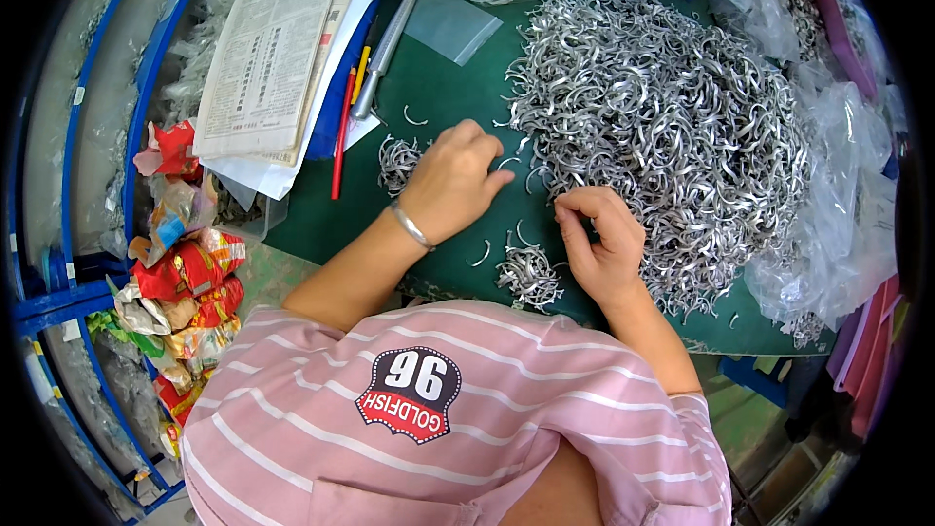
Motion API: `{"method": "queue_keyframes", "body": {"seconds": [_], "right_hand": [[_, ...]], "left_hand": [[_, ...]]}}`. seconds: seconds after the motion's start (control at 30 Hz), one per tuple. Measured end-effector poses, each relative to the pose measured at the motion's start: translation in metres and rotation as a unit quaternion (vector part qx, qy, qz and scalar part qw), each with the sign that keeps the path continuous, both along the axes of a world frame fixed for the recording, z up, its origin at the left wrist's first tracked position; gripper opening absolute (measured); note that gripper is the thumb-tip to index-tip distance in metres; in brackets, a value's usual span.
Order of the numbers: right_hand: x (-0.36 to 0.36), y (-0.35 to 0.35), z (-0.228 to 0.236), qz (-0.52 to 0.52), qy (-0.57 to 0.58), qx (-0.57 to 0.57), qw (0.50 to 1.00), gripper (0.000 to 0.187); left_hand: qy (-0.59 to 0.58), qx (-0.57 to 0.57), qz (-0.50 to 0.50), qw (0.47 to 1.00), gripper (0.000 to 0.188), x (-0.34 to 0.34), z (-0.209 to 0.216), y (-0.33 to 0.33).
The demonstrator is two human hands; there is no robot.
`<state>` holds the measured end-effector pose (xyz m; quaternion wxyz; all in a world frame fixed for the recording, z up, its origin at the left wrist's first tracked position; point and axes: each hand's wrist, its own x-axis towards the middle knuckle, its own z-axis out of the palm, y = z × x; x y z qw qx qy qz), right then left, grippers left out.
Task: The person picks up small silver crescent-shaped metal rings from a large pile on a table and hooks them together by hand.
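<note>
A large heap of small, curved, silvery metal pieces (672, 127) covers the right half of the green tabletop (321, 229). My left hand (453, 180) is over the table between the heap and a small pile of the same pieces (397, 164). Its thumb and forefinger are apart, with a loose curved piece (508, 162) just beyond their tips. At the heap's near left edge, my right hand (602, 239) has thumb and forefinger pinched together; whatever is between them is too small to make out. Another small pile (528, 276) lies left of that hand, close to the table's near edge.
Papers and a newspaper (268, 58) lie at the far left, beside a red pen (344, 131) and a grey-handled tool (385, 54). Clear plastic bags (828, 195) border the heap on the right. Blue shelving (131, 88) and crumpled wrappers (200, 273) stand left of the table.
</note>
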<state>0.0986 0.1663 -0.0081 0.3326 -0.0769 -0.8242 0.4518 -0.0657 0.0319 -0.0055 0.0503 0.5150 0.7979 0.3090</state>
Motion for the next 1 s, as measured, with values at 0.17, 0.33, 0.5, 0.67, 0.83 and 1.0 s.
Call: {"method": "queue_keyframes", "body": {"seconds": [0.17,0.33,0.5,0.67,0.83,1.0], "right_hand": [[0.000,0.001,-0.001,0.010,0.017,-0.008,1.000,0.016],[-0.002,-0.005,0.002,0.004,-0.026,-0.054,0.998,0.015],[0.001,0.000,-0.004,0.036,-0.035,-0.045,0.998,0.015],[-0.001,-0.001,0.000,0.024,-0.001,-0.021,0.999,0.014],[-0.001,-0.002,-0.001,0.021,0.011,0.013,1.000,0.014],[-0.001,-0.001,0.001,0.004,0.023,0.034,0.999,0.016]], "left_hand": [[0.015,-0.023,0.005,1.000,0.014,0.003,-0.006,0.004],[-0.058,0.080,-0.057,0.993,0.011,0.020,0.013,0.005],[-0.146,0.152,-0.087,0.974,0.020,0.029,0.014,0.003],[-0.475,0.147,0.002,0.868,0.028,0.032,0.004,-0.002],[-0.526,0.101,-0.034,0.844,0.022,0.031,0.008,-0.007],[-0.531,0.148,-0.027,0.834,0.019,0.037,0.004,-0.005]]}}
